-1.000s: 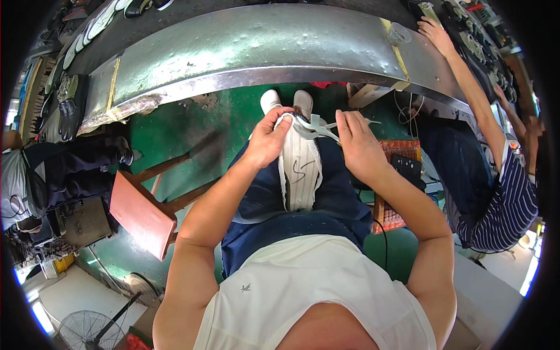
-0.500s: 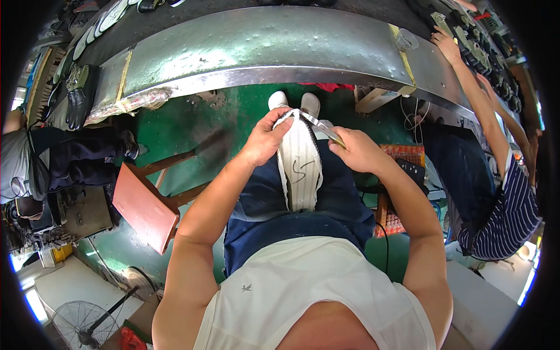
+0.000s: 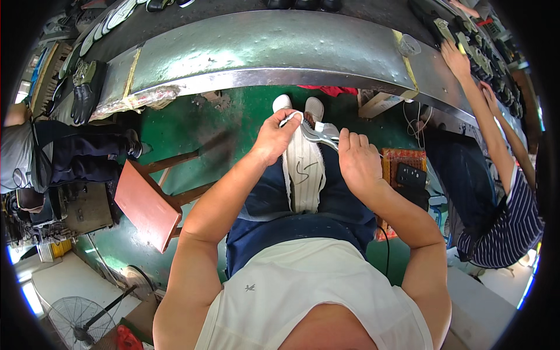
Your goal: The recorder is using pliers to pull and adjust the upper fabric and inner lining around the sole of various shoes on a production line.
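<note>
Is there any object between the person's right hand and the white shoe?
Yes: the metal pliers, held in the right hand, span the gap, their head at the far end of the white shoe. Nothing visible separates the left hand from the shoe; it grips that end directly.

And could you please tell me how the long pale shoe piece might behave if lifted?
The shoe piece would probably feel fairly stiff, as it looks straight from the left hand down to the lap. Its rim may be floppier, since it looks thin and ragged.
</note>
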Demonstrator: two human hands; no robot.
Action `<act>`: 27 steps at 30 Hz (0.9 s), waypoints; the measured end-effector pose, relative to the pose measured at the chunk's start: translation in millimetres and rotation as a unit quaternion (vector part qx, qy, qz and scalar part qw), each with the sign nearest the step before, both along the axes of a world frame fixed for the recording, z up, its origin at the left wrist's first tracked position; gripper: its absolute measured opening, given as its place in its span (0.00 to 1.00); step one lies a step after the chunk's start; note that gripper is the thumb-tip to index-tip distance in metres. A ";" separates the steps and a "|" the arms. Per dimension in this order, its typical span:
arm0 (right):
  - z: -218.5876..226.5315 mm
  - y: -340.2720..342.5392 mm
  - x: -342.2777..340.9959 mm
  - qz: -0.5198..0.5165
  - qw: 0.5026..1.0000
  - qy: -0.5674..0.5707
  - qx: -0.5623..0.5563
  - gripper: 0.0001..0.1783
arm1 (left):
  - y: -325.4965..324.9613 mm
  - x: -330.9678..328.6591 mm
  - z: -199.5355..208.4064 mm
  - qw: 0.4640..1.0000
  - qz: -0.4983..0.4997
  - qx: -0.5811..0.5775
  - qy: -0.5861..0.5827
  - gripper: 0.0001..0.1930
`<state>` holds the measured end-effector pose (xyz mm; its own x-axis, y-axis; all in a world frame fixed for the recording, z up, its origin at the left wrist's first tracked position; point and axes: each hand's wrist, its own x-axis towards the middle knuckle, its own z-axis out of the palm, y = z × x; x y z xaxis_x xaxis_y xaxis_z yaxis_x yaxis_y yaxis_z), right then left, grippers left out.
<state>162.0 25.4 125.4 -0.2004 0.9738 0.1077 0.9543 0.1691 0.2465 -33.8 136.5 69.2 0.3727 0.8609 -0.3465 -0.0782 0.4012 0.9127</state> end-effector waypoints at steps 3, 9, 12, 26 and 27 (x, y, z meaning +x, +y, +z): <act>-2.0 -2.5 -5.2 -0.017 1.000 -0.013 0.003 0.25 | -0.2 2.7 1.4 0.999 -0.002 0.019 0.029 0.14; -4.4 2.8 -11.3 -0.017 0.999 -0.012 0.025 0.20 | -1.8 1.7 -1.5 0.999 0.021 0.003 0.037 0.16; -7.6 11.9 -0.3 -0.011 0.991 0.106 -0.083 0.16 | 2.0 -3.0 0.9 0.999 0.020 -0.025 -0.001 0.15; -17.7 2.1 25.9 0.017 0.925 0.342 -0.166 0.33 | 5.0 -4.2 -14.3 0.999 0.004 0.038 0.023 0.19; -15.2 -3.7 21.3 0.003 0.954 0.269 -0.131 0.35 | 3.9 -5.4 -10.8 0.998 -0.004 0.063 0.026 0.18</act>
<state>183.3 21.7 110.2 -0.1899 0.9804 -0.0515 0.9296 0.1627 -0.3306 -39.2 140.5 58.4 0.3640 0.8958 -0.2551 -0.0263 0.2836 0.9586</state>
